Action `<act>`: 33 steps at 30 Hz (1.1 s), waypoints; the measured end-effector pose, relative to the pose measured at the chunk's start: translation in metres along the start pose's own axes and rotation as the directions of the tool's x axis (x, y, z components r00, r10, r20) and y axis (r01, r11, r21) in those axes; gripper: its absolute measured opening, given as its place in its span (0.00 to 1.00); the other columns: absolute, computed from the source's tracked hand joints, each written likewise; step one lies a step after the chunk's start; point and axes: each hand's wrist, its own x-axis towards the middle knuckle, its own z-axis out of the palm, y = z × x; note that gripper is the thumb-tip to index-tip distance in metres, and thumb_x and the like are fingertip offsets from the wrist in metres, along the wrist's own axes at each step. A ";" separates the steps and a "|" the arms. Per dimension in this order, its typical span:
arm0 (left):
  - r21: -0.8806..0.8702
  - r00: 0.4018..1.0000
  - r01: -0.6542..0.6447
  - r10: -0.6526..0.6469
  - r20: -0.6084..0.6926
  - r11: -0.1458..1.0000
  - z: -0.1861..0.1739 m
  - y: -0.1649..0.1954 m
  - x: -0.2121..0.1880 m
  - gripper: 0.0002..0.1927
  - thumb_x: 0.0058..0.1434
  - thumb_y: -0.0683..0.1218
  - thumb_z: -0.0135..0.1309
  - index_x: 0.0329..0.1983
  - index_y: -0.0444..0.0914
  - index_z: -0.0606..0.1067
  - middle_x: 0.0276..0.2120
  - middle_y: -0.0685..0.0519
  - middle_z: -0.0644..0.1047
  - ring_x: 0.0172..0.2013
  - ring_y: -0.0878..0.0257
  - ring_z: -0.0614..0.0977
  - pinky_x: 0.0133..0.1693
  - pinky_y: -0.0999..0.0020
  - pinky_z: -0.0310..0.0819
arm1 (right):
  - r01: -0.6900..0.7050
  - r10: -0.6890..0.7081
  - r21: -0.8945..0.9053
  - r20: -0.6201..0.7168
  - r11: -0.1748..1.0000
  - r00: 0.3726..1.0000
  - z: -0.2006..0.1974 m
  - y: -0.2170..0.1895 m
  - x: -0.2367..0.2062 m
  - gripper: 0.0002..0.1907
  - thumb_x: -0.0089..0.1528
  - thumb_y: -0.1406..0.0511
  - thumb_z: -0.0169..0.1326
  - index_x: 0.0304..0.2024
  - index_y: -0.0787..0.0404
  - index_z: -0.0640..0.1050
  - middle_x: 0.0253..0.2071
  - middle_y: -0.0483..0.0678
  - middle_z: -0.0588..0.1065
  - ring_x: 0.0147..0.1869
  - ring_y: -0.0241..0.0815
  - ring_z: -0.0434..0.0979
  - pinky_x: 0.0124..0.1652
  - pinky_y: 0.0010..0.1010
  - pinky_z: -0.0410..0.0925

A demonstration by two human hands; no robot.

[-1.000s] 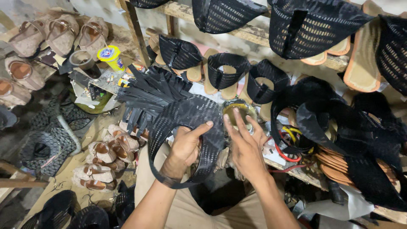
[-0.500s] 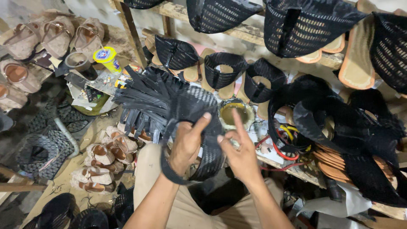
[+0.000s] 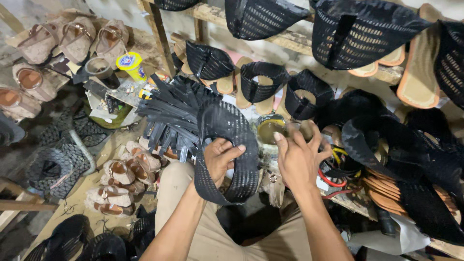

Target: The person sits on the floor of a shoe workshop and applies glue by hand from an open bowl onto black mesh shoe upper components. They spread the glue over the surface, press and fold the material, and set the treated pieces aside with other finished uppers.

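My left hand (image 3: 220,158) grips a black perforated shoe upper (image 3: 232,125), a curved band that loops around the hand and stands upright. My right hand (image 3: 298,157) hovers just right of it with fingers spread, holding nothing, over a small tin of yellowish glue (image 3: 269,128). A fan of black cut strips (image 3: 169,113) lies just left of the band. My legs in tan trousers (image 3: 208,232) are below.
Black mesh uppers on tan soles (image 3: 263,87) rest on a wooden rack (image 3: 290,36). A heap of black uppers (image 3: 406,159) lies at right. Beige sandals (image 3: 121,174) sit on the floor at left, more at top left (image 3: 72,41). A yellow-capped bottle (image 3: 130,63) stands nearby.
My left hand has turned the black upper upright and closed around it. My right hand has let go of it and drawn off to the right, fingers spread.
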 end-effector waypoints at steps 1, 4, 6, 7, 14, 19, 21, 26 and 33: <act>-0.005 1.000 -0.010 0.010 0.010 1.000 0.000 0.002 0.000 0.10 0.52 0.43 0.62 0.35 0.43 0.74 0.31 0.63 0.77 0.30 0.75 0.77 0.27 0.77 0.66 | -0.037 0.036 0.011 0.025 0.999 0.999 -0.002 0.000 -0.004 0.15 0.69 0.55 0.51 0.45 0.53 0.84 0.64 0.37 0.74 0.76 0.54 0.55 0.66 0.61 0.47; -0.007 0.996 -0.055 0.055 0.064 0.998 0.002 0.004 0.001 0.11 0.54 0.42 0.63 0.33 0.43 0.71 0.29 0.64 0.71 0.27 0.75 0.71 0.25 0.77 0.59 | 0.112 -0.075 0.479 -0.095 0.871 0.993 -0.006 -0.001 -0.009 0.09 0.66 0.62 0.56 0.47 0.51 0.82 0.65 0.37 0.75 0.74 0.51 0.61 0.72 0.46 0.54; -0.013 0.996 -0.032 0.033 0.081 0.999 0.002 0.002 0.002 0.12 0.55 0.41 0.64 0.31 0.44 0.70 0.27 0.65 0.69 0.26 0.76 0.68 0.24 0.78 0.58 | 0.175 -0.163 0.465 -0.066 0.868 0.984 -0.009 -0.004 -0.014 0.20 0.61 0.68 0.56 0.56 0.48 0.80 0.69 0.42 0.69 0.71 0.54 0.60 0.68 0.45 0.50; -0.017 0.997 0.003 -0.001 0.081 1.000 0.002 0.000 0.003 0.11 0.54 0.41 0.63 0.31 0.45 0.71 0.27 0.65 0.70 0.25 0.76 0.69 0.24 0.78 0.58 | 0.210 -0.209 0.459 -0.053 0.863 0.977 -0.011 -0.006 -0.015 0.27 0.59 0.71 0.56 0.60 0.47 0.79 0.72 0.44 0.67 0.69 0.56 0.59 0.65 0.45 0.48; -0.005 0.987 -0.025 0.026 0.157 1.000 0.001 -0.005 0.004 0.19 0.56 0.41 0.66 0.25 0.46 0.65 0.24 0.66 0.65 0.24 0.75 0.66 0.24 0.76 0.58 | 0.251 -0.257 0.329 -0.024 0.910 0.966 -0.017 -0.010 -0.020 0.42 0.52 0.79 0.49 0.67 0.43 0.73 0.77 0.45 0.59 0.70 0.58 0.58 0.65 0.47 0.48; -0.101 0.991 -0.046 0.057 0.117 0.994 0.002 0.004 0.002 0.16 0.56 0.40 0.64 0.26 0.46 0.67 0.24 0.65 0.66 0.24 0.75 0.68 0.25 0.76 0.59 | 0.284 -0.275 0.325 -0.074 0.902 0.959 -0.015 -0.008 -0.033 0.36 0.56 0.79 0.51 0.61 0.41 0.79 0.75 0.39 0.63 0.71 0.56 0.59 0.65 0.45 0.49; -0.108 0.994 -0.044 0.054 0.095 0.993 0.003 0.008 0.002 0.13 0.56 0.40 0.63 0.27 0.46 0.69 0.24 0.66 0.67 0.25 0.75 0.68 0.25 0.76 0.60 | 0.230 -0.209 0.352 -0.096 0.907 0.973 -0.014 -0.010 -0.038 0.35 0.57 0.79 0.51 0.61 0.42 0.79 0.74 0.37 0.65 0.71 0.53 0.61 0.66 0.44 0.50; -0.136 0.987 -0.082 0.099 0.127 0.987 0.008 0.009 0.000 0.16 0.58 0.39 0.63 0.28 0.46 0.67 0.25 0.66 0.66 0.24 0.75 0.68 0.25 0.76 0.61 | 0.208 -0.200 0.303 -0.057 0.930 0.978 -0.015 -0.013 -0.038 0.37 0.49 0.80 0.51 0.59 0.47 0.79 0.74 0.43 0.63 0.71 0.59 0.58 0.64 0.50 0.48; -0.110 0.986 -0.108 0.121 0.114 0.988 0.005 0.004 0.004 0.17 0.58 0.39 0.63 0.25 0.47 0.66 0.22 0.65 0.66 0.23 0.75 0.67 0.24 0.76 0.59 | 0.285 -0.277 0.290 -0.070 0.914 0.958 -0.018 -0.014 -0.038 0.43 0.47 0.80 0.50 0.63 0.43 0.75 0.75 0.43 0.62 0.71 0.59 0.58 0.66 0.49 0.48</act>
